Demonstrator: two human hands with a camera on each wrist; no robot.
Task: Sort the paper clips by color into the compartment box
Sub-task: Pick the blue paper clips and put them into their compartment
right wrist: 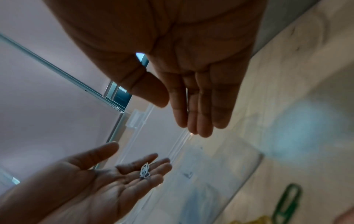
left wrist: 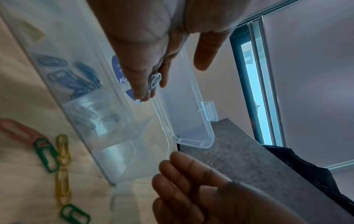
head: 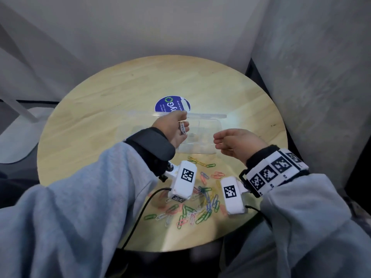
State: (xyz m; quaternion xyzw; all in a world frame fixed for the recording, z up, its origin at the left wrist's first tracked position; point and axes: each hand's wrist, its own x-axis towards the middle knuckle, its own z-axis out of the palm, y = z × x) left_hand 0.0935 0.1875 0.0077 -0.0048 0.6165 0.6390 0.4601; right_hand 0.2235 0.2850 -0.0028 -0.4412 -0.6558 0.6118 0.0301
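My left hand (head: 181,121) hovers palm up over the left end of the clear compartment box (head: 200,151). A small bunch of white paper clips (head: 182,129) lies on its relaxed fingers, seen also as white clips (right wrist: 145,170) in the right wrist view. My right hand (head: 216,143) hangs above the box's right half with fingers straight, thumb close, and nothing in it. One compartment holds blue clips (left wrist: 76,78), its neighbour pale clips (left wrist: 86,115), and a far one a yellow clip (left wrist: 34,31). The unsorted mixed pile of clips (head: 200,201) lies near the table's front edge.
The box's clear lid (head: 200,115) stands open behind it, in front of a blue round sticker (head: 170,104). The round wooden table (head: 120,93) sits in a corner, with a grey wall close on the right. Wrist-camera cables hang over the front edge.
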